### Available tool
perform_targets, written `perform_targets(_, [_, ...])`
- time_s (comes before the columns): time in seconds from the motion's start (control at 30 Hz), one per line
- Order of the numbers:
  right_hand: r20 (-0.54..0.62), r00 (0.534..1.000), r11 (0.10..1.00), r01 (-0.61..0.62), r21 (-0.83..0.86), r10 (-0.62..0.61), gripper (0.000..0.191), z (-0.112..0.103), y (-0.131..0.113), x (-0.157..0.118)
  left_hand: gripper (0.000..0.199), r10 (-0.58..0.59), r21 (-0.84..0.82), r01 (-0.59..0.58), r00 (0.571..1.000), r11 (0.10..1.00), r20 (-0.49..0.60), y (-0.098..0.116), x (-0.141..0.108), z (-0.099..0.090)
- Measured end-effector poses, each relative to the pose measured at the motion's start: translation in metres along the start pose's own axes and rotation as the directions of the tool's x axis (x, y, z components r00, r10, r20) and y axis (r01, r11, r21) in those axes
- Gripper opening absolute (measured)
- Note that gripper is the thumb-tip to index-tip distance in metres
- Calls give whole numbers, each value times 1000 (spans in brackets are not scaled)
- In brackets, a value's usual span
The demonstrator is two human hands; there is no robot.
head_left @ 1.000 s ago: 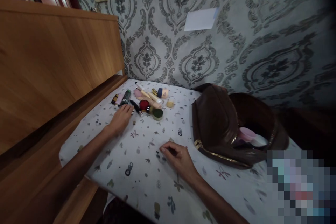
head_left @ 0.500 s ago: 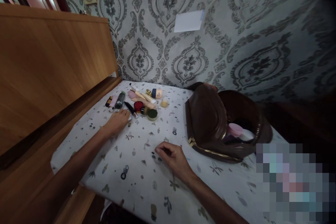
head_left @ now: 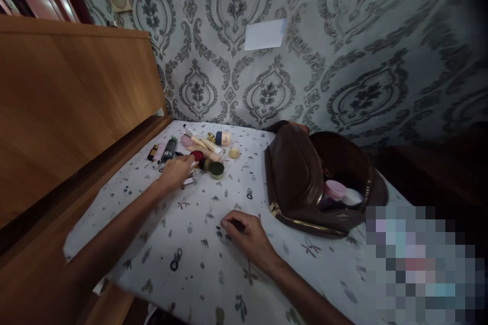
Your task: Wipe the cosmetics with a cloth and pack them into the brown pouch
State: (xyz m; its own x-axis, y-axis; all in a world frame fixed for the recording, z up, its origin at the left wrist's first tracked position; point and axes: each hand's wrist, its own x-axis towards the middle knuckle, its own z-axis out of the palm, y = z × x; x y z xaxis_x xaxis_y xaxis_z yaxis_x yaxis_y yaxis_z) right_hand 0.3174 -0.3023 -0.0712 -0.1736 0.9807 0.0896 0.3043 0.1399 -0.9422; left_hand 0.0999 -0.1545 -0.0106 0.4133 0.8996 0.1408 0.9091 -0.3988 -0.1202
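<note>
My left hand (head_left: 176, 171) reaches into a group of cosmetics. Its fingers are closed over a black tube (head_left: 178, 154), most of which they cover. A small pale item (head_left: 188, 181) lies beside the fingers. Close by are a red-lidded jar (head_left: 197, 155), a dark green-lidded jar (head_left: 217, 169), a dark green bottle (head_left: 170, 149) and a pink tube (head_left: 159, 153). My right hand (head_left: 246, 233) rests loosely curled on the patterned cloth (head_left: 206, 274), thumb against the index finger and nothing visible in it.
An unzipped brown bag (head_left: 293, 177) stands right of the cosmetics, with a pink cup-like item (head_left: 335, 189) inside. A blue-lidded jar (head_left: 223, 138) stands towards the wall. The wooden panel (head_left: 76, 101) borders the left side. Blurred squares cover the lower right.
My left hand has moved right, onto the black tube, and uncovers a small pale item near its fingers. My right hand keeps its curled pose. The view has shifted slightly.
</note>
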Motion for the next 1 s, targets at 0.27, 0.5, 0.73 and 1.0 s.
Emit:
perform_targets(0.27, [-7, 1000, 999, 7, 47, -6, 18, -1, 0, 0, 39, -26, -45, 26, 1000, 999, -6, 20, 113, -10])
perform_targets(0.5, [-6, 1000, 999, 27, 33, -27, 16, -2, 1, 0, 36, -63, -25, 65, 995, 998, 72, 34, 156, 7])
perform_targets(0.73, [-2, 998, 998, 57, 30, -57, 15, -3, 2, -1, 39, -80, 16, 79, 992, 997, 101, 38, 164, 9])
perform_targets(1.0, [4, 999, 998, 46, 40, -46, 16, -2, 4, -1, 43, -107, 17, 106, 981, 994, 162, 33, 172, 1])
